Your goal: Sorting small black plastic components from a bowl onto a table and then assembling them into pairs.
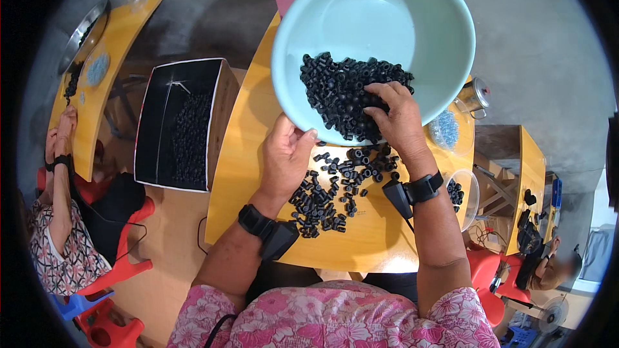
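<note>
Table [361, 245]: a yellow wooden top under my forearms; everything below is placed against the basin.
Basin [387, 19]: a large pale blue-green plastic bowl, tipped toward me over the table's far half, its low rim facing my chest.
Cardboard box [187, 122]: left of the basin, beside the table, open and lined black, with more dark pieces inside.
Pile in the basin [342, 90]: many small black tube-shaped pieces gathered at the low side of the basin.
Scattered pieces [335, 187]: the same black pieces lying loose on the table just below the basin's low rim (between my two wrists).
My left hand [284, 154]: at the basin's lower left rim, thumb over the edge and fingers curled under it, gripping the rim.
My right hand [396, 116]: inside the basin at its low side, fingers spread and bent, resting flat on the pile; I cannot tell whether any piece is pinched beneath them.
Clear tub [461, 187]: right of the basin, small, a few black pieces in it.
</note>
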Demonstrator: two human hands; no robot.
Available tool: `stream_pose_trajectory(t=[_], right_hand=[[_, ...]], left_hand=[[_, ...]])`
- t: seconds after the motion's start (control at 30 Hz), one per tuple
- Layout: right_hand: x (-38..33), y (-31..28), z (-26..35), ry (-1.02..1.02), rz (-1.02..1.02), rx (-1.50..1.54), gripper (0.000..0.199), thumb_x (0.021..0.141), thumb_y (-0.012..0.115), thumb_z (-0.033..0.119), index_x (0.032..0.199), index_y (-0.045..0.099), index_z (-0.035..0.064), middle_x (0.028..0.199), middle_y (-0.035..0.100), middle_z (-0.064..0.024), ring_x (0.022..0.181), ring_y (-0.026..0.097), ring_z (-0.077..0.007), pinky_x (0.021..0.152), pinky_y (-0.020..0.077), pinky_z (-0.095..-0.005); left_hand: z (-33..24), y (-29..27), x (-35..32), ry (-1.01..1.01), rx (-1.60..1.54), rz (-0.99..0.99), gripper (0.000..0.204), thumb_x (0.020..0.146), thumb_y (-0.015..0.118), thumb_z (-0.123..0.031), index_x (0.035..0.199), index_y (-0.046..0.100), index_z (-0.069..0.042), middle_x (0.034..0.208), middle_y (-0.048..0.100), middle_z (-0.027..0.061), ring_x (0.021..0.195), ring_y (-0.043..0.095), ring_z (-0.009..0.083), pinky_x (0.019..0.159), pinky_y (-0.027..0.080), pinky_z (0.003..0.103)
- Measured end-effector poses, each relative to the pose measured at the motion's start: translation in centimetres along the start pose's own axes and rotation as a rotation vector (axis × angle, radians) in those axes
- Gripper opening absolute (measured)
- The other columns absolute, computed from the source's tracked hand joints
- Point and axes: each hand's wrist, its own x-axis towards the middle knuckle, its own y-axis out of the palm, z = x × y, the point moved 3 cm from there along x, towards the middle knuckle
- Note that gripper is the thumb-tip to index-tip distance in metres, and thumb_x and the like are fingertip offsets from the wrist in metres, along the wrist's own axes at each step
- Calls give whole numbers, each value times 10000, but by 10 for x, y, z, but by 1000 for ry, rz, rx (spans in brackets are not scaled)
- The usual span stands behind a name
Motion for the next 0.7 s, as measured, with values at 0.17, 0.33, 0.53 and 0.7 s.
stream_pose_trajectory(t=[0.17,0.33,0.53,0.7], right_hand=[[0,3,0,8,3,55,366,720,739,29,1071,684,119,1008,633,-94,995,589,-314,875,500,-400],[1,4,-1,-104,-3,7,333,703,725,5,1011,702,129,960,631,-77,955,592,-305,846,500,-404],[2,3,-1,-67,14,-2,288,697,719,-6,960,699,111,924,631,-74,941,599,-300,822,507,-397],[3,5,-4,7,67,144,257,735,735,47,981,696,107,954,627,-84,921,615,-305,819,514,-385]], left_hand=[[-1,-2,0,18,10,3,259,935,542,68,1192,511,59,1089,614,93,982,618,128,866,519,282],[6,-5,0,22,4,16,251,934,548,63,1182,512,59,1089,616,94,983,620,126,870,516,281],[9,-8,1,52,113,70,321,964,499,50,1281,451,59,1175,616,139,1039,618,157,889,524,290],[7,-6,1,43,92,65,325,962,501,51,1283,451,57,1184,615,143,1048,619,160,897,523,294]])
